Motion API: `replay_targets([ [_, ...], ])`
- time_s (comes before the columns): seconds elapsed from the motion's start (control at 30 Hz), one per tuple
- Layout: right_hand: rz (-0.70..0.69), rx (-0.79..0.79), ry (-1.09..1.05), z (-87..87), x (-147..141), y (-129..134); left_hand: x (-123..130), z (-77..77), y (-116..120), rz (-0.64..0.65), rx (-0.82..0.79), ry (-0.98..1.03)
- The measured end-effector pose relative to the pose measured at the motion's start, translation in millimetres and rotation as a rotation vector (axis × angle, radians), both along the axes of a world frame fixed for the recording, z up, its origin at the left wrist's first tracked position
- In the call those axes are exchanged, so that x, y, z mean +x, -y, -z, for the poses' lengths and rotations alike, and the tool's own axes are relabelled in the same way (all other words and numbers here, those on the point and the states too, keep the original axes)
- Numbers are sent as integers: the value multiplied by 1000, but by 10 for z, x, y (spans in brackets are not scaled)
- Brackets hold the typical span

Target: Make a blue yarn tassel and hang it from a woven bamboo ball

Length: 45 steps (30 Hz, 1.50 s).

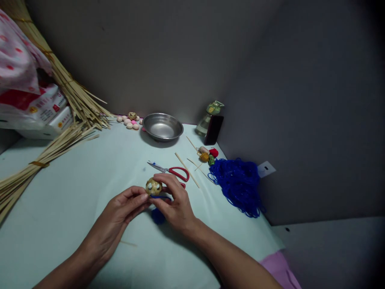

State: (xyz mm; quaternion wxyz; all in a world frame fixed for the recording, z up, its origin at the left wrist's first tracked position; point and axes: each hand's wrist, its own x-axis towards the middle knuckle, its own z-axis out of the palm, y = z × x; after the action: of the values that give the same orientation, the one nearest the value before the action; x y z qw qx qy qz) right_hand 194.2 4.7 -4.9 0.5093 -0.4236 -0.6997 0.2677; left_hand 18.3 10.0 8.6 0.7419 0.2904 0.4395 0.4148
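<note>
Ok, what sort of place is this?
Probably a home handicraft corner: bundled split-bamboo strips, red-handled scissors and a tangle of blue cord lie around a small table.

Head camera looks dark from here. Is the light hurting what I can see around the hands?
In the head view, the light is dim but even, and the small ball between the left hand and right hand looks fairly sharp; the frame corners fall dark, the wide lens bends the wall lines, and the steel bowl shows a soft pale glare.
</note>
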Motion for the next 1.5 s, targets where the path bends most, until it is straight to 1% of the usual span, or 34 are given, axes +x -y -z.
replay_targets([
  [0.23,47,125,101,-17,11,8,0,44,28,-45,83,-50],
  [0.5,58,114,128,-35,17,26,43,13,49,-79,101,-63],
  [0.73,66,90,86,-6,19,6,21,95,63,-60,119,-135],
  [0.87,89,186,214,-3,13,24,40,101,83,-57,120,-173],
  [0.97,81,224,296,-15,10,45,63,71,92,-62,58,-105],
  [1.07,67,217,276,-30,15,51,67,34,81,-49,-2,-22],
  [1.17,46,198,235,-40,21,47,46,14,63,-37,-32,8],
  [1.37,23,183,176,-40,25,32,18,5,48,3,-40,46],
  [1.5,36,172,165,-34,31,22,41,7,46,-2,-7,2],
])
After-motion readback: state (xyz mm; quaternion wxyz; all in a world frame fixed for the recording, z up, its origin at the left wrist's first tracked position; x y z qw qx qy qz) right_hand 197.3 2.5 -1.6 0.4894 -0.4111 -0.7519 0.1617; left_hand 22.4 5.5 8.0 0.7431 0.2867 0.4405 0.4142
